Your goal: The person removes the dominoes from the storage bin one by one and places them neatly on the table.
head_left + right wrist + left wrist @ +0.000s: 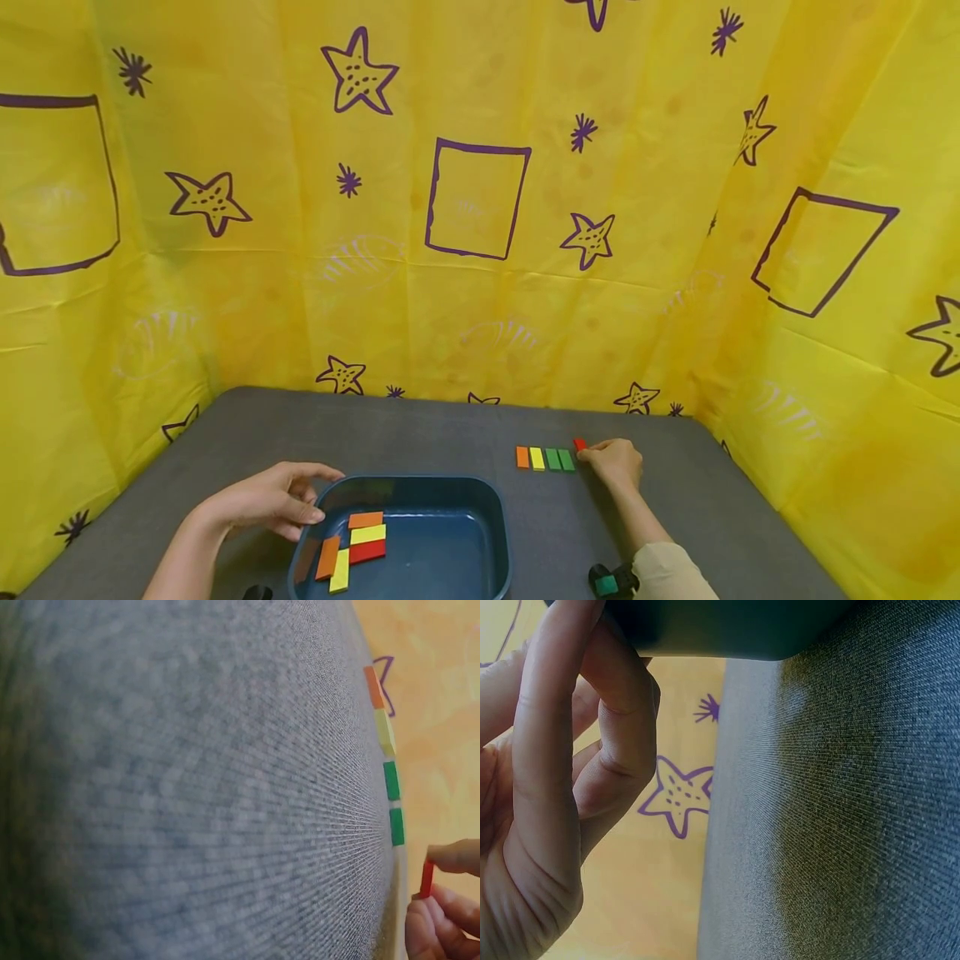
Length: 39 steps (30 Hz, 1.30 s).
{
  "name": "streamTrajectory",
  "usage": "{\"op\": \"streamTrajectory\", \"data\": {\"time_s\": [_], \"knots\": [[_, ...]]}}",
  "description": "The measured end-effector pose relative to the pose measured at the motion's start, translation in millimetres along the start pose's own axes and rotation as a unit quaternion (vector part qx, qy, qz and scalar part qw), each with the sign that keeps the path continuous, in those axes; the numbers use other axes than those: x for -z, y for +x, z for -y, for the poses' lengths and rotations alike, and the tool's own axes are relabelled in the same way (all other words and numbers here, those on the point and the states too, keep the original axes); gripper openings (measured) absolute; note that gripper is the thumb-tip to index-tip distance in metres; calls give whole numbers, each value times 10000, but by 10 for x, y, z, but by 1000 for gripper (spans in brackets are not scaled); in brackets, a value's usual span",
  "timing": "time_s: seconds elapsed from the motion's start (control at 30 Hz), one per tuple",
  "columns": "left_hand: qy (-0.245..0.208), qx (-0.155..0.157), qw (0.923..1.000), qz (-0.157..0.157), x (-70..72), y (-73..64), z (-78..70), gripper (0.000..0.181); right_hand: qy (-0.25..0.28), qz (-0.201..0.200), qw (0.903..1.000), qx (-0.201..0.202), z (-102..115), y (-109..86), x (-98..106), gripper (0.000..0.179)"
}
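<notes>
My right hand (617, 463) pinches a small red tile (580, 445) between thumb and fingers, at the right end of a row of tiles. In the right wrist view the red tile (427, 879) stands on edge in the fingertips, apart from the nearest green tile (397, 826). The row runs from an orange tile (522, 457) through a yellow tile (537, 459) to two green tiles (559, 460). My left hand (273, 502) holds the far left corner of a dark blue tray (491, 508), thumb against its left side. The left fingertips are partly hidden in the left wrist view.
Inside the tray's left part lie several loose tiles: orange (366, 520), yellow (368, 535) and red (367, 552) among them. A grey cloth-covered table (420, 433) carries everything. Yellow curtains (480, 317) with purple drawings close off its back and sides.
</notes>
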<state>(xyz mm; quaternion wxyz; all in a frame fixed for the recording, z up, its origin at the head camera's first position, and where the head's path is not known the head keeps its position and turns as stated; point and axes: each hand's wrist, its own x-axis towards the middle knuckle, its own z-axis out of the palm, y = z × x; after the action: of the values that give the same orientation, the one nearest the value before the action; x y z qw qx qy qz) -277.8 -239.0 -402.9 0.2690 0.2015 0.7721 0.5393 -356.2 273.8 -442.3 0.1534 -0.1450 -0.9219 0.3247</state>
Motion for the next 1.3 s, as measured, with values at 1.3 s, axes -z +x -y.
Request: {"op": "streamTrajectory", "data": {"time_s": [1.3], "knots": [[-26, 126, 9999, -56, -9, -8, -30, 68, -395, 207, 9990, 102, -30, 0, -34, 24]]}}
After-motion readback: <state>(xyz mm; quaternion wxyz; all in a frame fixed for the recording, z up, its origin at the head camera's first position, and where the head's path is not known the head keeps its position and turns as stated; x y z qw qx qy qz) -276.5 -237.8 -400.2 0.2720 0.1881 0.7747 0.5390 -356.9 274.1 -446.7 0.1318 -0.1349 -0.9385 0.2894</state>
